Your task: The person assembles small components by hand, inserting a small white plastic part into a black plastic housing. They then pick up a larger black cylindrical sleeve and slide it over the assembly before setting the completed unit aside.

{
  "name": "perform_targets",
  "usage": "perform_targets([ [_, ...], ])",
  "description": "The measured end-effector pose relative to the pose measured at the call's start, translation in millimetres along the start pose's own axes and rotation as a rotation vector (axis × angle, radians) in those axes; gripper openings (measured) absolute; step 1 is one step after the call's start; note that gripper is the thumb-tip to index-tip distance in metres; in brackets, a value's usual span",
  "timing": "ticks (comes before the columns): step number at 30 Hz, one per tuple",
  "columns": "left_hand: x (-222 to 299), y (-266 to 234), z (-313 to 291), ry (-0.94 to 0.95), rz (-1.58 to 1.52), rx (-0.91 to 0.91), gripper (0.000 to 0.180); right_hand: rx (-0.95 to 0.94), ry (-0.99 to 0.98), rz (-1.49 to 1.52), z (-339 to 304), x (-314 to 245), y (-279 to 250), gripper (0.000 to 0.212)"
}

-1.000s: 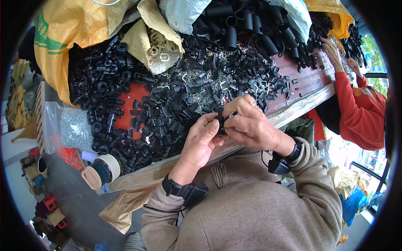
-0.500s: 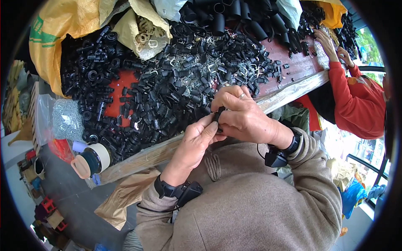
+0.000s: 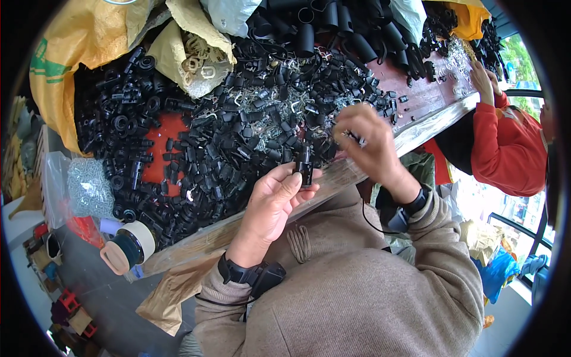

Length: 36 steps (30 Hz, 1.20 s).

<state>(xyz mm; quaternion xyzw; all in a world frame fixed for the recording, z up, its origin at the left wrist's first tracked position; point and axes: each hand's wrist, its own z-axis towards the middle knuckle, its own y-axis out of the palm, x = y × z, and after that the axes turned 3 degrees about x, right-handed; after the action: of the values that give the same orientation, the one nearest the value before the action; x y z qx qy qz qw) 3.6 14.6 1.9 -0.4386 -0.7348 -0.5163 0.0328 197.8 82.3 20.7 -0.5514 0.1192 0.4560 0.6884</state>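
Note:
My left hand (image 3: 273, 205) pinches a small black plastic part (image 3: 306, 174) upright between thumb and fingers, with a narrower stem at its top. Up and to the right of it, apart from the part, is my right hand (image 3: 375, 146). Its fingers are curled together and somewhat blurred. Small dark and pale bits (image 3: 355, 140) show at its fingertips, too unclear to name. Beyond both hands spreads a heap of small black plastic pieces (image 3: 223, 143), mixed with small shiny metal pieces (image 3: 264, 134).
Black ring-shaped fittings (image 3: 122, 124) pile up at the left. A paper bag of pale loops (image 3: 199, 62) and black tubes (image 3: 305, 40) lie at the back. A cup (image 3: 140, 239) stands near the wooden table edge (image 3: 196, 244). A co-worker in red (image 3: 505, 146) works at the right.
My hands have come apart. The right hand has moved up and to the right, while the left keeps hold of the black plastic part, now more fully visible.

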Motion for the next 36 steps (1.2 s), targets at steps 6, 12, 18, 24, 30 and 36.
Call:
perform_targets([
  [6,0.1,4.9,4.5,-0.015,-0.017,0.027,0.027,-0.063,0.128,-0.387,1.4,44.3,-6.3,0.014],
  [12,-4.5,7.5,0.2,0.01,-0.03,0.045,0.026,-0.005,0.165,-0.282,5.2,44.7,-3.5,0.016],
  [18,-9.1,6.1,-2.3,0.035,0.0,0.036,0.027,-0.086,0.148,-0.275,6.3,44.9,-0.9,0.015],
  [24,-5.1,0.8,-0.5,0.033,-0.03,0.052,0.026,-0.043,0.268,0.016,7.6,42.8,2.7,0.016],
  [30,-0.5,0.2,3.3,0.062,-0.063,0.054,0.026,-0.135,0.619,0.564,10.6,28.0,6.3,0.021],
  [36,0.2,9.1,10.0,0.215,-0.094,0.0,0.027,-0.289,0.657,0.737,2.9,-2.9,13.5,0.022],
])
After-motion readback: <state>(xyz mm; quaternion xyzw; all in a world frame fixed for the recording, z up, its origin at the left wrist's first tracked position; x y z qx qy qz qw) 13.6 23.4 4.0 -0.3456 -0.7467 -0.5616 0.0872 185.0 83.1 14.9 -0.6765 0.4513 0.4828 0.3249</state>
